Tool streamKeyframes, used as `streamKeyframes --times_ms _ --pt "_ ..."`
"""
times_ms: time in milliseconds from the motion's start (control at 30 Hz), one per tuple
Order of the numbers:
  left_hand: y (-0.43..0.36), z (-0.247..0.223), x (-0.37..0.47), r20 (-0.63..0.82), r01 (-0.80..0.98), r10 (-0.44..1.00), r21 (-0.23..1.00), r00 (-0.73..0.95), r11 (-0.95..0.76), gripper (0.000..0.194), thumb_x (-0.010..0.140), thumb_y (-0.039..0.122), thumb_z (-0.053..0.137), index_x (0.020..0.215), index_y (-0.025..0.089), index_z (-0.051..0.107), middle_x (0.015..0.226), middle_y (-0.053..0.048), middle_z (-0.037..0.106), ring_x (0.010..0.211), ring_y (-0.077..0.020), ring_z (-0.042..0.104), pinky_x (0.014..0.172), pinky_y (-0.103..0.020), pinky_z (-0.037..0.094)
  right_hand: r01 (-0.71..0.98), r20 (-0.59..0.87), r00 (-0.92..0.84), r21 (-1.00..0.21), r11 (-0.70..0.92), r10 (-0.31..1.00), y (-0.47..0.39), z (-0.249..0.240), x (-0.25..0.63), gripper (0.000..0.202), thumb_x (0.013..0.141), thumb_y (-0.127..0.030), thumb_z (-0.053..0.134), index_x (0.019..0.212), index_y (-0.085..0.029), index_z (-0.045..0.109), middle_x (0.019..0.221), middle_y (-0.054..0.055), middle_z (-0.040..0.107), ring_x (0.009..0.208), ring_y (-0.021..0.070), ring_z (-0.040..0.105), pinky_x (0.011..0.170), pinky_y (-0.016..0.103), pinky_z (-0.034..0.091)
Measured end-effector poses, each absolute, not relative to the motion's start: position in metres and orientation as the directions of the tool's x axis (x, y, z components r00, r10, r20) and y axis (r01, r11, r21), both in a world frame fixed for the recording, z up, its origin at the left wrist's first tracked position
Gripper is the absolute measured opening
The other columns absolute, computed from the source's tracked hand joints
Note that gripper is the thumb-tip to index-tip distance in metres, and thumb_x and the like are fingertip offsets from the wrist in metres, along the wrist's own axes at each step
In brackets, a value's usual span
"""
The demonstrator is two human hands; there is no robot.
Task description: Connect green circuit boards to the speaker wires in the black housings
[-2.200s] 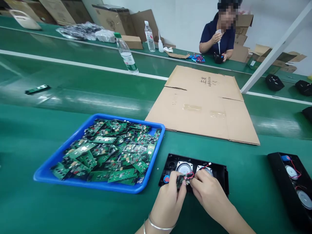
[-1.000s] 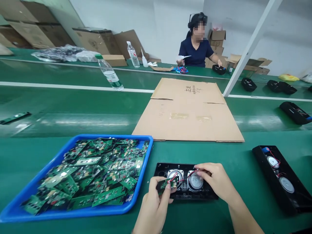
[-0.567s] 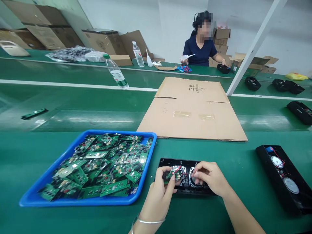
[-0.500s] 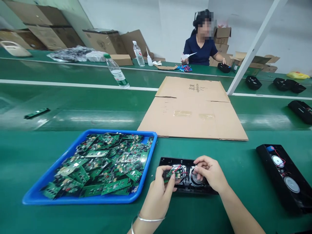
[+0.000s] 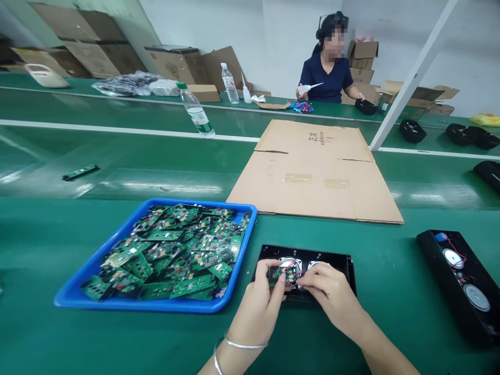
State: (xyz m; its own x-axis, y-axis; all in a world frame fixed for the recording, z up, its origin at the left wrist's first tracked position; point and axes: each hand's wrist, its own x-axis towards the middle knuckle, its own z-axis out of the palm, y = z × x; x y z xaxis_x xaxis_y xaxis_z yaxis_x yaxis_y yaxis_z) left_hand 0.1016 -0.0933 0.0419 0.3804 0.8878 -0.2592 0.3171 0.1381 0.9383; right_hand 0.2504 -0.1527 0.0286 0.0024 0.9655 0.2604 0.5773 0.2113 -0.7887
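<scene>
My left hand (image 5: 261, 294) grips a small green circuit board (image 5: 282, 274) between thumb and fingers, above an open black speaker housing (image 5: 344, 264). At the board's right edge, the fingertips of my right hand (image 5: 332, 292) are pinched on a thin wire (image 5: 300, 274), mostly hidden by the fingers. Two round speaker drivers sit in the housing; the left driver (image 5: 289, 262) is partly behind the board, and the right driver (image 5: 312, 264) is largely covered by my right hand. Left of the hands lies a blue tray (image 5: 156, 307) heaped with green circuit boards (image 5: 183, 250).
A second speaker housing (image 5: 441, 276) lies at the right. Flattened cardboard (image 5: 312, 195) spans the middle beyond my hands. A water bottle (image 5: 197, 114) and a lone circuit board (image 5: 80, 172) are farther back. Across the bench sits a co-worker (image 5: 327, 78), holding a white nozzle bottle.
My right hand has moved left from over the right driver to the circuit board's edge. The left hand still holds the board. The whole view has shifted slightly.
</scene>
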Motion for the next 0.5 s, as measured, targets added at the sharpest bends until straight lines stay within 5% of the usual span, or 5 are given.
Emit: streamKeyframes --times_ms 167,500 --pt "-0.095 0.040 0.102 -0.239 0.353 0.863 0.933 0.445 0.076 0.020 0.080 0.037 0.040 0.093 0.022 0.041 0.074 -0.009 0.070 0.072 -0.0280 0.069 0.066 -0.044 0.054 0.806 0.427 -0.022 -0.527 0.269 0.904 -0.151 0.019 0.242 0.026 0.091 -0.019 0.041 0.082 -0.013 0.064 0.074 0.006 0.061 0.067 0.0161 0.054 0.057 0.028 0.047" --pt "-0.095 0.039 0.104 -0.184 0.391 0.880 0.920 0.438 -0.002 0.019 0.081 0.034 0.037 0.093 0.022 0.045 0.070 -0.007 0.068 0.067 -0.0266 0.069 0.061 -0.038 0.053 0.834 0.439 -0.047 -0.477 0.277 0.897 -0.151 0.016 0.242 0.023 0.092 -0.019 0.040 0.082 -0.014 0.060 0.076 0.004 0.059 0.067 0.0140 0.052 0.057 0.024 0.043"
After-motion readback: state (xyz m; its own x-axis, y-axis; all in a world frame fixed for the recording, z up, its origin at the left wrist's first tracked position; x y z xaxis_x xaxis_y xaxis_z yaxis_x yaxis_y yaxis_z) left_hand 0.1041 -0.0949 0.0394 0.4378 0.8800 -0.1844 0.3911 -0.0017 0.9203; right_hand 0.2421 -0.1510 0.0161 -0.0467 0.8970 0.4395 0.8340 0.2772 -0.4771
